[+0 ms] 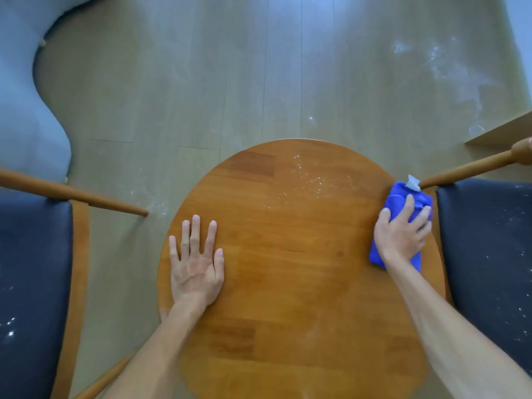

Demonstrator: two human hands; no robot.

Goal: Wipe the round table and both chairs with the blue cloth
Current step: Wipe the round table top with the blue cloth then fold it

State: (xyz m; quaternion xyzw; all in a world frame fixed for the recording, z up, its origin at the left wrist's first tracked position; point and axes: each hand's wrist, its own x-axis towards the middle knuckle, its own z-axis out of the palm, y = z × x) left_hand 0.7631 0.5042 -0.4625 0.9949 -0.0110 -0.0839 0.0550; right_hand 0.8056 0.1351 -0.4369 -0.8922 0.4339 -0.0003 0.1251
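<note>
Blue cloth [398, 226] bunched at right rim of round wooden bench [288, 283], pressed down under right hand [403, 234] — fingers curled over folds, gripping it. White tag or corner [413, 183] poking from cloth's far end; hard to tell which. Left hand [197, 263] flat on bench near left edge, fingers straight and spread, holding nothing. White specks [305, 182] scattered on far part of bench top, just left of cloth. No containers in view.

Dark-cushioned chair [31, 283] at left with wooden frame, white flecks on seat, cut off by picture edge. Second chair [489, 254] at right, likewise dark and speckled, just beside cloth, seat also cropped. Wooden arm or rail of each angled toward bench. Pale wood-plank floor [230, 67] beyond, smeared with whitish powder [449, 67] toward upper right. Pale blue-grey upholstered shape [26, 96] at upper left — only partly seen, kind of furniture unclear. Near edge of bench lost below frame; forearms cropped at bottom.
</note>
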